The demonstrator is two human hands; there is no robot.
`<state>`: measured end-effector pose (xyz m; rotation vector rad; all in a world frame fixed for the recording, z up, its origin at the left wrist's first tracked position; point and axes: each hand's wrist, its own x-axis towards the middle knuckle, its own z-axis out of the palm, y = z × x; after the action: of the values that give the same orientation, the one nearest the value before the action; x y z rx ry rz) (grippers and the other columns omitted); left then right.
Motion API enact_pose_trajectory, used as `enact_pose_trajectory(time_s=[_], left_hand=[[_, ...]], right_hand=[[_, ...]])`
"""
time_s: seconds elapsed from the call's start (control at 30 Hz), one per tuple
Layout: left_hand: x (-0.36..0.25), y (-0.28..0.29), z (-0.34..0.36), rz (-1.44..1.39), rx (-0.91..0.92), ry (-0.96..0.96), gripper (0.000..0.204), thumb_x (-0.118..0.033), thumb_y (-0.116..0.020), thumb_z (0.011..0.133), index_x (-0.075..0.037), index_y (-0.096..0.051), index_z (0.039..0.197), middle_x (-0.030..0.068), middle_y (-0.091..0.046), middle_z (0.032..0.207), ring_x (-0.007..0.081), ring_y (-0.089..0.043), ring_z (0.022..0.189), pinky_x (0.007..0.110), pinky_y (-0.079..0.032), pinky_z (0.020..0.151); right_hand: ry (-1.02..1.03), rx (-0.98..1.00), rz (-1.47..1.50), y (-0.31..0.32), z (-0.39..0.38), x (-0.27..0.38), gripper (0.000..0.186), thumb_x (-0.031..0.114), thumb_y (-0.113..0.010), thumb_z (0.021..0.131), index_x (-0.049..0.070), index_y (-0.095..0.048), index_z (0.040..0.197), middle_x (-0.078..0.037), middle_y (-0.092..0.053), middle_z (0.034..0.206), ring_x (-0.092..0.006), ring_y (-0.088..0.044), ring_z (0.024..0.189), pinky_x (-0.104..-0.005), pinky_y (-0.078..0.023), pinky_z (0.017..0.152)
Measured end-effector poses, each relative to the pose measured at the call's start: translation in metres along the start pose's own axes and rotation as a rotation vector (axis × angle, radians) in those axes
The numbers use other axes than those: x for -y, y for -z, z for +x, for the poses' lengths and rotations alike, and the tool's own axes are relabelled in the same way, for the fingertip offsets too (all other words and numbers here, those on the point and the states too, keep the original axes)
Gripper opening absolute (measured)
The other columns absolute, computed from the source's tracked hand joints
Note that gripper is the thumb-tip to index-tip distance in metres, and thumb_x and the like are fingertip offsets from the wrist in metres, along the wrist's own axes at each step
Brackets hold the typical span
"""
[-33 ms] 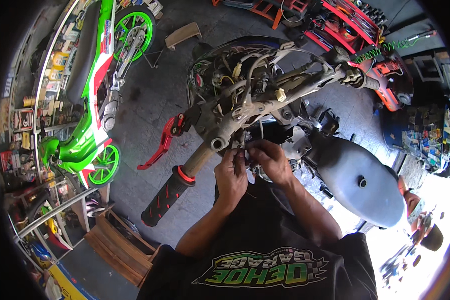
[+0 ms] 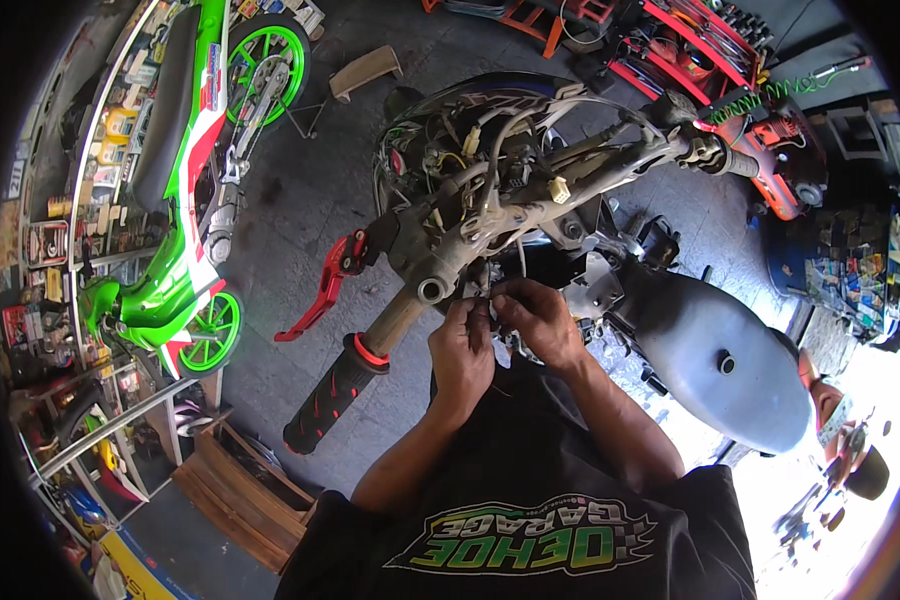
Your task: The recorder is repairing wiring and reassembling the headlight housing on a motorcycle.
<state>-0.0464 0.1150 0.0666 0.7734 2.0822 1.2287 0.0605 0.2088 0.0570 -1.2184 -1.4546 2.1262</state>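
Both my hands meet just behind the handlebar [image 2: 535, 215] of a partly stripped motorcycle. The fingertips of my left hand [image 2: 460, 348] are pinched together, close to those of my right hand [image 2: 540, 322], which is also closed. Whatever small part sits between them is too hidden to name. Ahead of the hands, loose wires and a pale connector [image 2: 559, 189] show around the bar. To the left are a black and red handlebar grip [image 2: 328, 395] and a red lever [image 2: 322, 285]. A bare grey fuel tank [image 2: 715, 355] lies to the right.
A green, white and red motorcycle [image 2: 165, 285] stands at the left before shelves of goods [image 2: 115, 130]. A wooden bench [image 2: 235, 495] is at the lower left, a small wooden stool [image 2: 367, 72] farther off. Red tool racks [image 2: 685, 45] and a coiled green hose [image 2: 770, 103] are far right.
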Motion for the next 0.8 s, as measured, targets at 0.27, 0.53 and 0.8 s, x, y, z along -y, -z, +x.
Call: enact_pose_trajectory(time_s=[0.27, 0.53, 0.8], left_hand=[[-0.008, 0.016, 0.012, 0.321, 0.121, -0.208, 0.008, -0.007, -0.06, 0.096, 0.0, -0.063, 0.099, 0.0173, -0.069, 0.081, 0.032, -0.068, 0.068, 0.039, -0.052, 0.059], [-0.025, 0.019, 0.033, 0.602, 0.065, -0.391, 0.009, -0.011, -0.064, 0.093, -0.005, -0.063, 0.099, 0.0142, -0.069, 0.089, 0.0368, -0.067, 0.078, 0.045, -0.053, 0.065], [-0.032, 0.018, 0.038, 0.532, 0.211, -0.376, 0.01, -0.01, -0.067, 0.091, -0.001, -0.066, 0.094, 0.017, -0.069, 0.088, 0.038, -0.067, 0.078, 0.045, -0.052, 0.068]], right_hand=[[-0.126, 0.062, 0.153, 0.003, 0.01, 0.002, 0.028, 0.025, -0.07, 0.09, -0.001, -0.068, 0.099, -0.001, -0.063, 0.077, -0.0072, -0.052, 0.068, -0.0253, -0.042, 0.062], [-0.102, 0.177, 0.309, 0.007, 0.018, -0.016, 0.031, 0.027, -0.066, 0.091, -0.002, -0.066, 0.103, -0.002, -0.062, 0.079, -0.0099, -0.053, 0.07, -0.0268, -0.042, 0.062], [0.219, -0.019, -0.306, -0.003, 0.016, -0.01, 0.023, 0.015, -0.068, 0.085, -0.002, -0.064, 0.1, -0.022, -0.07, 0.094, -0.0377, -0.069, 0.092, -0.0415, -0.055, 0.074]])
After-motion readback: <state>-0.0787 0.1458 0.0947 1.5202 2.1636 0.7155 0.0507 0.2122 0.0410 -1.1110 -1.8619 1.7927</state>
